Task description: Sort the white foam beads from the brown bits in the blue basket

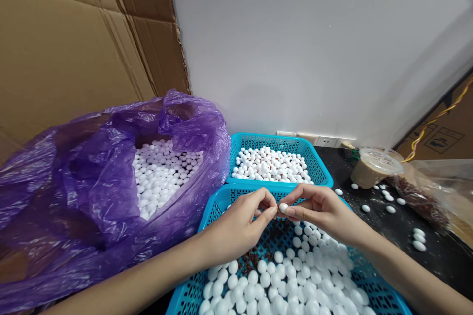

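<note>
Thumb and forefinger of the right hand (325,207), as I see it from my remote seat, are clamped on one smooth, white, egg-shaped piece (283,207). Just left of it, the left hand's (242,221) fingertips are pressed together on what looks like a thin brown strand (278,210), too small for me to make out well. I judge the two tip pinches face each other so that both small parts stay in sight and meet finely. The grip hangs over a turquoise, rectangular lattice basket of plastic (380,289), probably so that anything dropped lands inside.

Counting, I get two hands, one piece pinched, and two such baskets, the far turquoise basket (320,168) standing beyond the grip. Left of the grip sits one crinkled, translucent purple plastic bag (96,157), gaping, I suppose, for easy reach. White pieces in bag and baskets are too many to count; dark brown strands (250,258) lie below the grip, also uncountable. Right of the grip, I count about a dozen loose white pieces (390,209) and one clear, lidded plastic cup (371,170) on the black tabletop (395,241).
</note>
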`<state>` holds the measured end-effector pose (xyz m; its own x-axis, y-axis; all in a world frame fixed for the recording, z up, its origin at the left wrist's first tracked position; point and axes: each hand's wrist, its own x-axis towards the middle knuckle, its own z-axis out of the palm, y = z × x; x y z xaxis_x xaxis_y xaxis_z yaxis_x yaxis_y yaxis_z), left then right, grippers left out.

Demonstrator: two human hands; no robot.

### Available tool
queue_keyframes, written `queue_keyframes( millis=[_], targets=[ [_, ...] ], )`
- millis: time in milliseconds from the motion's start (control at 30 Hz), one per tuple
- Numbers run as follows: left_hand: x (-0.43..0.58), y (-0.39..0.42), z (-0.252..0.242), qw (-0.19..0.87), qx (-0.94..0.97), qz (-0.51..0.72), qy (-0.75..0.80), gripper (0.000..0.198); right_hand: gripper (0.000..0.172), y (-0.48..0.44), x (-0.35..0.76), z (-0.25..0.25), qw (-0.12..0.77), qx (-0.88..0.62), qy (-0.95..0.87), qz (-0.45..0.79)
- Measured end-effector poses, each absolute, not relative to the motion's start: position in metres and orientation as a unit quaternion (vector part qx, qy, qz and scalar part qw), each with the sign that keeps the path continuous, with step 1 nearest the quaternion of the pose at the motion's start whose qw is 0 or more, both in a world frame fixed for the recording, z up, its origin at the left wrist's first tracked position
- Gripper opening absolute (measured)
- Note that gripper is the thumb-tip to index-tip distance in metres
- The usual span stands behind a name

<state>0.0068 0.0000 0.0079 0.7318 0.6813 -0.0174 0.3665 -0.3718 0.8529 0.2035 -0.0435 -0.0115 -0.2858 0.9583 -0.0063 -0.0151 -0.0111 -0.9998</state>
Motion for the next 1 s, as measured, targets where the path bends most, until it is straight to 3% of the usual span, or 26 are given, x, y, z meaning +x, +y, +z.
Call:
queue_keyframes(
  millis=[1000],
  targets=[
    [0.0074,-0.0014,0.0084,0.428,0.82,0.202,0.321,0.016,0.014,-0.0437,0.2046,-0.0085,0.432,-0.432,-0.569,0.55]
  ],
)
